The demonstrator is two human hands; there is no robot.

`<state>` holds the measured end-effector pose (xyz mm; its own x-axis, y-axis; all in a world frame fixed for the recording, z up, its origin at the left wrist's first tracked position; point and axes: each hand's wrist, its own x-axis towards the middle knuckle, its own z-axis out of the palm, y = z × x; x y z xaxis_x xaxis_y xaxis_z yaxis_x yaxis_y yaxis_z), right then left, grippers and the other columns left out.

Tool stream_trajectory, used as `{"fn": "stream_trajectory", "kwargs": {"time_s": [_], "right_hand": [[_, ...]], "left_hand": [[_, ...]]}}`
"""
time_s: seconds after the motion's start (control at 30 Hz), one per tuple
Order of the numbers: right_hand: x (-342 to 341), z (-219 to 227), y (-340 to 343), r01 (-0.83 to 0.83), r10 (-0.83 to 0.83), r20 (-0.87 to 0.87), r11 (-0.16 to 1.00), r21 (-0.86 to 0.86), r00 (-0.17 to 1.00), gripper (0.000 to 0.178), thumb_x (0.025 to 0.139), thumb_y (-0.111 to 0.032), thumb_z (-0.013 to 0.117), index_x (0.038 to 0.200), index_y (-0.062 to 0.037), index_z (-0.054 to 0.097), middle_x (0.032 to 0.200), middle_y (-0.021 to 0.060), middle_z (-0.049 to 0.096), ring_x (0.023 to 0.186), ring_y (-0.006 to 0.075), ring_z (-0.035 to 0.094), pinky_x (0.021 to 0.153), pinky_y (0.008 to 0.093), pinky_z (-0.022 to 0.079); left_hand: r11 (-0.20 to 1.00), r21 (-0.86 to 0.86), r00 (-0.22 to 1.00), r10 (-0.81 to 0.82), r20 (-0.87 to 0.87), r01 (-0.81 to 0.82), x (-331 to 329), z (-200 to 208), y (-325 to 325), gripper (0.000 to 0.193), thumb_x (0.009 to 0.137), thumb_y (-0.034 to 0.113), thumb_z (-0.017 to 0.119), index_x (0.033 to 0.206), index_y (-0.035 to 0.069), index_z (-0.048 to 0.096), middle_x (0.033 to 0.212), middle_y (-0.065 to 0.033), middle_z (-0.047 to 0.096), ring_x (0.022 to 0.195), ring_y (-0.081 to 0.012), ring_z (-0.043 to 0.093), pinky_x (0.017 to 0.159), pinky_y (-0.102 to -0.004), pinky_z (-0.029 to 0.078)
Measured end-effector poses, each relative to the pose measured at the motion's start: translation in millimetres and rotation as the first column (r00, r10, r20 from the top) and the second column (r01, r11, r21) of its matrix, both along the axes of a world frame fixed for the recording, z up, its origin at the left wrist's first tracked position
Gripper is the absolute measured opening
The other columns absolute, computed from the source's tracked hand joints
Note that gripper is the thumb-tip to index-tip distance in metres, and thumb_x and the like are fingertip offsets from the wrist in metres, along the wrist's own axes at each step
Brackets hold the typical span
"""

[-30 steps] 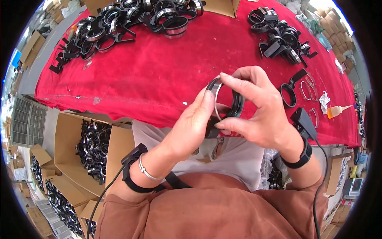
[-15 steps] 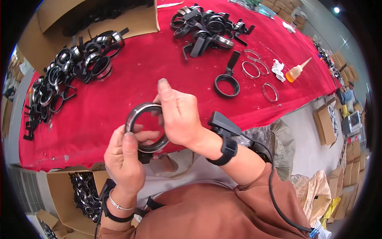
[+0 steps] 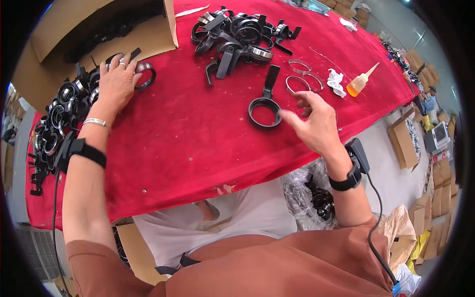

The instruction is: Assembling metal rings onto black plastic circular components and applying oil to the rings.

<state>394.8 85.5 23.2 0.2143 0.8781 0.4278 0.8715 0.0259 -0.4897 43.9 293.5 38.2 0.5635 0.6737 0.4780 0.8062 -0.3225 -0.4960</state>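
Observation:
My left hand [image 3: 117,81] lies over the right end of a pile of black handled rings [image 3: 64,94]. Its fingers are apart, and some of the rings beneath are hidden. Beside its thumb is a black ring with a shiny metal inner band [image 3: 152,78]. My right hand [image 3: 316,121] hovers above the red cloth, thumb and fingers apart with nothing between them. Just left of its thumb lies a single black ring with a flat handle [image 3: 269,89]. Thin metal hoops [image 3: 300,62] lie beyond its fingertips, partly covered by the hand.
A second heap of black handled rings [image 3: 227,62] sits at the far middle. An open cardboard box [image 3: 170,29] stands far left. On the right lie a crumpled white tissue [image 3: 336,83] and a nozzle bottle with orange liquid [image 3: 357,87]. Plastic bags [image 3: 297,190] are below the table's edge.
The ring that both hands held now lies beside the left pile. My left hand has moved far left onto that pile; my right hand has moved right, toward the single handled ring and hoops.

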Motion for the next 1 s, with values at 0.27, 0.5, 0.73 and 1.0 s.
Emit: {"fn": "stream_trajectory", "kwargs": {"time_s": [0.27,0.5,0.73,1.0], "right_hand": [[-3,-27,1,-0.487,0.487,0.03,0.869,0.083,0.873,0.015,0.074,-0.004,0.068,0.086,-0.0006,0.06,0.085,0.0099,0.059,0.079,0.0259,0.058,0.068,0.0355,0.048],[1,4,-17,-0.5,0.212,-0.882,0.865,-0.031,0.421,0.023,0.086,-0.013,0.063,0.102,0.0026,0.057,0.088,0.007,0.062,0.075,0.0101,0.06,0.063,0.0239,0.05],[54,-9,56,0.318,-0.281,0.251,0.94,-0.122,0.926,0.075,0.069,-0.049,0.074,0.11,0.0085,0.047,0.106,0.0237,0.056,0.099,0.0361,0.057,0.08,0.0427,0.049],[48,-28,56,-0.042,-0.025,0.373,0.985,0.17,0.928,0.072,0.057,-0.012,0.079,0.118,0.0036,0.044,0.111,0.0221,0.046,0.103,0.0374,0.046,0.087,0.0396,0.044]], "left_hand": [[0.659,-0.32,0.715,-0.501,0.488,0.681,112,-24,-88,0.078,0.061,0.006,0.072,0.132,0.003,0.039,0.143,-0.0189,0.031,0.132,-0.0405,0.027,0.109,-0.0456,0.025],[-0.113,-0.47,0.482,0.292,0.826,0.875,110,-16,-131,0.029,0.084,0.01,0.063,0.109,0.0,0.053,0.104,-0.0126,0.063,0.108,-0.0257,0.058,0.091,-0.0375,0.046],[-0.045,-0.017,0.044,0.695,0.717,0.999,119,-41,-91,0.025,0.096,0.029,0.047,0.091,0.004,0.049,0.091,-0.0252,0.064,0.057,-0.025,0.065,0.054,-0.0303,0.056],[-0.092,0.169,-0.018,0.83,0.557,0.981,110,-50,-92,0.037,0.099,0.035,0.035,0.109,0.003,0.049,0.096,-0.0288,0.062,0.059,-0.0254,0.064,0.057,-0.0342,0.054]]}}
